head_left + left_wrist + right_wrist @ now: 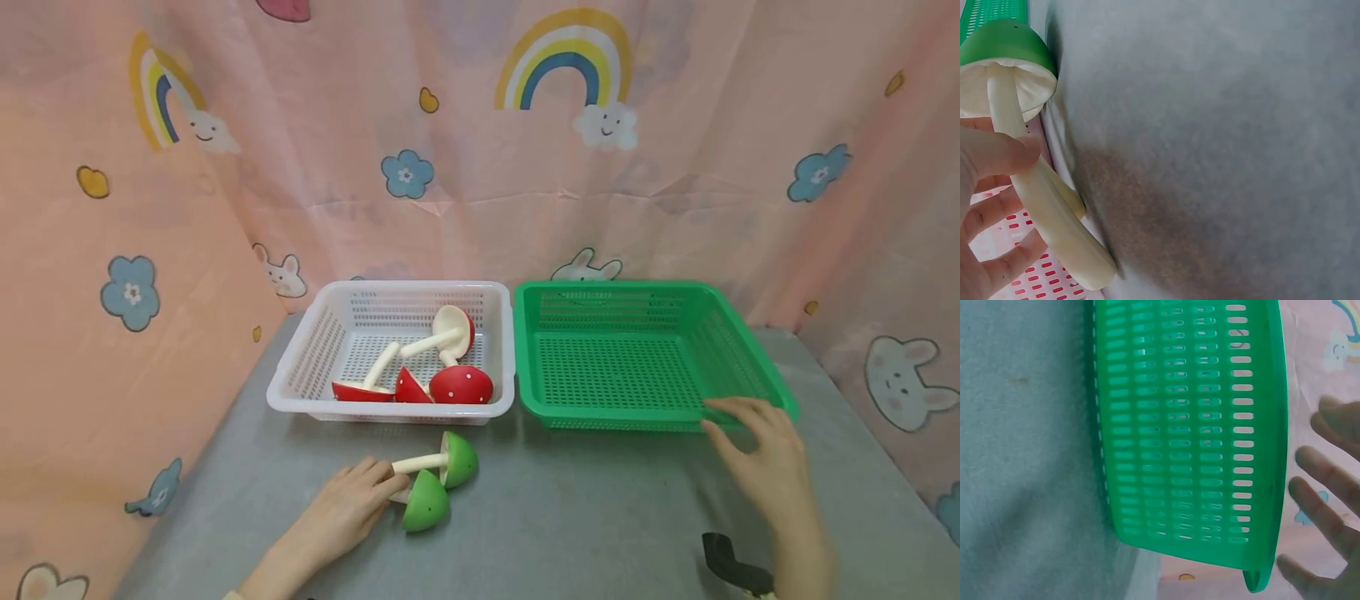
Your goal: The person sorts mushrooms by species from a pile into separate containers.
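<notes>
Two green-capped toy mushrooms lie side by side on the table in front of the white basket. My left hand (348, 508) reaches them from the left. Its thumb and fingers pinch the cream stem (1044, 206) of one mushroom, whose green cap (1013, 44) tilts away at upper left in the left wrist view. A second stem shows partly behind the first. The nearer cap (426, 502) overlaps the farther mushroom (460, 460) in the head view. My right hand (768, 462) holds nothing; its spread fingertips are right at the front rim of the green basket (637, 421), near its right corner.
A white basket (300, 400) at the back left holds several red-capped toy mushrooms (461, 385) with cream stems. The green basket stands next to it on the right. Behind both hangs a pink patterned curtain (480, 200). Grey cloth (570, 517) covers the table.
</notes>
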A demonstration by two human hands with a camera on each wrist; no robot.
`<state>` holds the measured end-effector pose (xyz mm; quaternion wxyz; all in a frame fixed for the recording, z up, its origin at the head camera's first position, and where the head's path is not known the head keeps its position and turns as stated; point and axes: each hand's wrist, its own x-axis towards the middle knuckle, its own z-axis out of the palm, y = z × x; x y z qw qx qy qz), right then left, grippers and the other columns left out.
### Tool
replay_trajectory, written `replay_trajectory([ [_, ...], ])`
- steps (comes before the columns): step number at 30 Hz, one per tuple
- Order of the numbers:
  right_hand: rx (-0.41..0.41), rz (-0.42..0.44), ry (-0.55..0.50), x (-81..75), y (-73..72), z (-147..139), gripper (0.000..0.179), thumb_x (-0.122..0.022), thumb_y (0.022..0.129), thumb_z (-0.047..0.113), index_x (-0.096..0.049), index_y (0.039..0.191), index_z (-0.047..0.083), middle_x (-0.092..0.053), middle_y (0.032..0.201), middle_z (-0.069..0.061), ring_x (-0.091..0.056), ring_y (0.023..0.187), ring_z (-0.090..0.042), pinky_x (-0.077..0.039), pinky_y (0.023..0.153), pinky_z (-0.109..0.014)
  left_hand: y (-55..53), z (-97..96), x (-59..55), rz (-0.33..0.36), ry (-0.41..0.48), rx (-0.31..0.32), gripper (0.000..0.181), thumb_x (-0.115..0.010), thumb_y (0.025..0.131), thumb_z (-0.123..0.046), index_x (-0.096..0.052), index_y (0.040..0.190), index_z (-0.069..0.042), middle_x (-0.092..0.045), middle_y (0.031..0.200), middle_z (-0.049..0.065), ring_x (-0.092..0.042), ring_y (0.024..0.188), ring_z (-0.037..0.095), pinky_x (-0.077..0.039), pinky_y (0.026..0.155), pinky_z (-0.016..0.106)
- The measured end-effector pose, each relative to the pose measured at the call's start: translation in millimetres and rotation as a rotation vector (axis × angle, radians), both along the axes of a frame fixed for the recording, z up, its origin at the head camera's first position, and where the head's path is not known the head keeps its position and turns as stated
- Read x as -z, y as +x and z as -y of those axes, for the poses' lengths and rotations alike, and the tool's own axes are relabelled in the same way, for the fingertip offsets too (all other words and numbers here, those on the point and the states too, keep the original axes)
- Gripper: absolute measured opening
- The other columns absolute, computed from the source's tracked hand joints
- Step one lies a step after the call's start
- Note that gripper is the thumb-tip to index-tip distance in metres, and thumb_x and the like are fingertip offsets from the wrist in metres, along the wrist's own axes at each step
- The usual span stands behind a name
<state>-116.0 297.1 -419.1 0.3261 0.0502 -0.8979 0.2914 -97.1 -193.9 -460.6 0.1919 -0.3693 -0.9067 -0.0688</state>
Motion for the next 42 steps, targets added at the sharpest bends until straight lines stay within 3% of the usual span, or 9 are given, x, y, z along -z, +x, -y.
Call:
replay_trajectory([
  [4,-0.017,-0.070,0.006,0.7,-3.8,1,0.031,-0.076,0.069,-0.008,-0.072,0.098,0.002,-0.064,0.099,-0.019,-0.047,0.097,-0.003,-0.034,0.084,-0.031,2.1,1.6,1.2,-0.025,-0.002,0.001,0.034,-0.076,0.074,-0.011,-0.064,0.102,-0.027,-0.055,0.086,-0.012,-0.049,0.079,0.007,-0.041,0.062,0.022],
  [8,-0.038,-0.100,0.056,1.0,-8.2,3,0.030,-0.076,0.066,-0.009,-0.071,0.095,0.000,-0.064,0.096,-0.023,-0.051,0.089,-0.036,-0.036,0.079,-0.049,6.6,2.8,1.5,-0.060,0.007,-0.001,0.029,-0.075,0.075,-0.015,-0.064,0.099,-0.028,-0.055,0.085,-0.013,-0.049,0.079,0.007,-0.039,0.062,0.022],
  [9,-0.041,-0.108,0.065,1.3,-9.2,3,0.030,-0.076,0.065,-0.009,-0.071,0.094,-0.001,-0.064,0.095,-0.023,-0.052,0.089,-0.038,-0.036,0.078,-0.050,7.6,2.8,1.3,-0.064,0.010,-0.003,0.028,-0.075,0.076,-0.016,-0.064,0.098,-0.028,-0.054,0.084,-0.013,-0.049,0.079,0.007,-0.039,0.062,0.023],
  [16,0.002,-0.096,0.100,6.3,-10.0,3,0.027,-0.079,0.064,-0.005,-0.071,0.089,0.001,-0.065,0.092,-0.020,-0.053,0.088,-0.039,-0.037,0.076,-0.054,12.3,0.1,-5.6,-0.081,0.022,0.006,0.026,-0.072,0.078,-0.017,-0.064,0.100,-0.028,-0.056,0.086,-0.013,-0.049,0.079,0.007,-0.039,0.061,0.022],
  [25,0.040,-0.048,0.081,10.9,-7.1,7,0.026,-0.079,0.067,-0.005,-0.070,0.090,0.003,-0.064,0.094,-0.019,-0.051,0.091,-0.040,-0.035,0.080,-0.058,12.6,-15.5,-28.4,-0.086,0.007,0.025,0.037,-0.074,0.073,-0.008,-0.064,0.104,-0.027,-0.057,0.089,-0.012,-0.049,0.081,0.007,-0.042,0.063,0.023],
  [30,0.033,-0.050,0.067,11.3,-5.6,5,0.027,-0.078,0.066,-0.007,-0.070,0.090,0.003,-0.063,0.094,-0.020,-0.050,0.091,-0.040,-0.035,0.081,-0.057,6.5,-32.7,-42.8,-0.017,-0.028,0.036,0.043,-0.080,0.072,-0.010,-0.064,0.107,-0.029,-0.057,0.091,-0.013,-0.046,0.081,0.006,-0.039,0.064,0.019],
  [36,0.031,-0.063,0.074,11.0,-6.4,2,0.028,-0.079,0.065,-0.008,-0.070,0.090,0.002,-0.063,0.093,-0.020,-0.051,0.090,-0.040,-0.036,0.080,-0.055,-4.8,-56.5,-54.7,-0.018,0.006,0.090,0.040,-0.080,0.073,-0.010,-0.065,0.106,-0.028,-0.058,0.090,-0.011,-0.046,0.080,0.006,-0.038,0.064,0.017],
  [42,0.024,-0.079,0.089,10.0,-6.9,1,0.029,-0.080,0.064,-0.009,-0.070,0.090,0.001,-0.063,0.092,-0.020,-0.051,0.089,-0.039,-0.037,0.079,-0.053,-12.8,-80.6,-67.7,0.055,0.027,0.099,0.035,-0.080,0.077,-0.016,-0.066,0.108,-0.027,-0.060,0.091,-0.011,-0.046,0.081,0.005,-0.042,0.067,0.016],
])
